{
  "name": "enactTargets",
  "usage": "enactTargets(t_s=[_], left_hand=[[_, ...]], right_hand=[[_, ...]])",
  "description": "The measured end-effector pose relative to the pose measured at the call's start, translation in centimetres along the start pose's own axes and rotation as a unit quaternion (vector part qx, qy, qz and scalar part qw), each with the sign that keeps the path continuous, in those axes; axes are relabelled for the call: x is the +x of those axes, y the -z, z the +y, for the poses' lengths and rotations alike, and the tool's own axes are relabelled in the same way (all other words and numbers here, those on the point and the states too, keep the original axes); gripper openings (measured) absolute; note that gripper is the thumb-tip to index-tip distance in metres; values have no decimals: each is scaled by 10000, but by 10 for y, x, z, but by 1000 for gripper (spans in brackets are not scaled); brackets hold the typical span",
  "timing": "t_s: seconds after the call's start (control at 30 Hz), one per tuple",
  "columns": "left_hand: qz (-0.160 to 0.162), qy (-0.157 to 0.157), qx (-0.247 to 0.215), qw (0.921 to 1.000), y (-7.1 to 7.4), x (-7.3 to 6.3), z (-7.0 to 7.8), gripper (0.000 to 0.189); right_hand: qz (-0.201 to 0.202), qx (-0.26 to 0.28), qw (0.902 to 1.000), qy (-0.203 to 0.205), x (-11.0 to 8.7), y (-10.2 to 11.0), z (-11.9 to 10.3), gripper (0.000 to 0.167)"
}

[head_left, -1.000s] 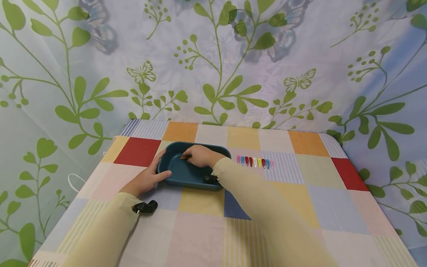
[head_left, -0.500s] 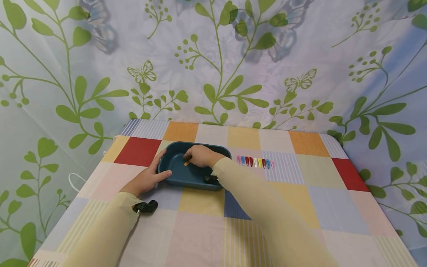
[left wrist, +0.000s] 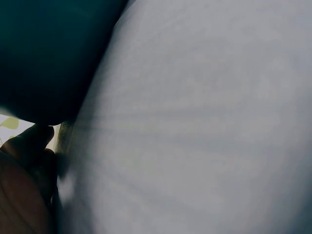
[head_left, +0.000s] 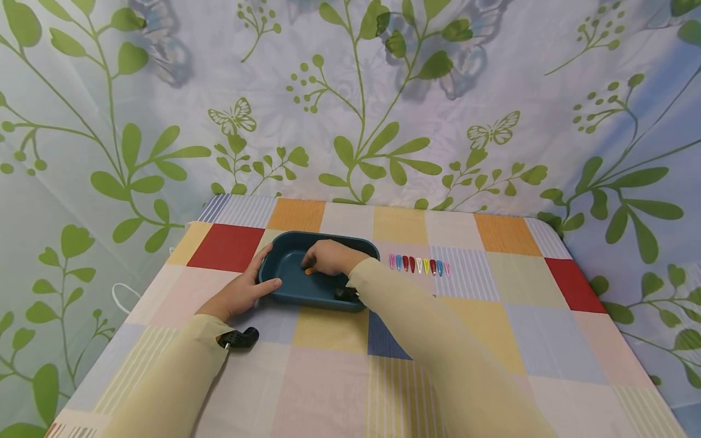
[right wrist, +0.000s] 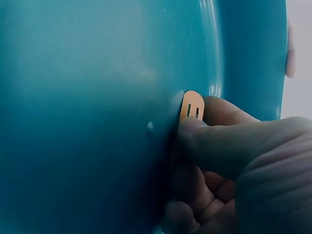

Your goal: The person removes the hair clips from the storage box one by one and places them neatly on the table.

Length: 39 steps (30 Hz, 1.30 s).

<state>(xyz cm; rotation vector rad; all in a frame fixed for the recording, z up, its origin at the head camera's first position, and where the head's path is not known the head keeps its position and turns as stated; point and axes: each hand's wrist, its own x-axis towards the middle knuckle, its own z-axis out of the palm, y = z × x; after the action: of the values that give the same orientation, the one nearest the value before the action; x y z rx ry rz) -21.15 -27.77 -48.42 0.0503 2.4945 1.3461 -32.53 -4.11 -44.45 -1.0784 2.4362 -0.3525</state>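
Note:
A dark teal plastic tray (head_left: 287, 271) with raised sides stands on the table. My left hand (head_left: 241, 293) holds its left end, thumb over the near rim and fingers along the outside. Inside the tray, my right hand (head_left: 331, 257) pinches an orange snap hair clip (right wrist: 193, 103) between thumb and index finger. The slotted, rounded end of the clip sticks out past the thumb; its other end is hidden by the hand. In the left wrist view the tray's outer wall (left wrist: 53, 53) looms dark beside the left hand's fingers (left wrist: 31, 144).
Right of the tray lies a row of several hair clips (head_left: 419, 266) in pink, blue, red, white and yellow. A patchwork cloth (head_left: 328, 383) covers the table. Behind it hangs a leaf-patterned curtain (head_left: 356, 91). A white cord (head_left: 123, 298) loops at the left edge.
Within the tray, my right hand has shifted slightly right with the orange hair clip, whose visible end has changed its tilt. The left hand and the row of clips stay put.

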Motion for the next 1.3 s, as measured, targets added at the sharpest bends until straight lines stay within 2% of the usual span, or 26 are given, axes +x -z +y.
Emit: enactTargets(t_s=[0.33,0.6,0.9,1.3], left_hand=[[-4,-17,51,10000,0,-1,7,95],[-7,-48,71,10000,0,-1,8,94],[2,-100,95,9999,-2,1,5,95],[53,-141,126,9998,1,-2,2,98]], right_hand=[[-109,310,9995,35,-2,2,5,32],[61,154,9998,66,-2,2,9,33],[177,1104,9937,-24,-4,1,13,33],[583,1532,9864,123,-15,12,19,40]])
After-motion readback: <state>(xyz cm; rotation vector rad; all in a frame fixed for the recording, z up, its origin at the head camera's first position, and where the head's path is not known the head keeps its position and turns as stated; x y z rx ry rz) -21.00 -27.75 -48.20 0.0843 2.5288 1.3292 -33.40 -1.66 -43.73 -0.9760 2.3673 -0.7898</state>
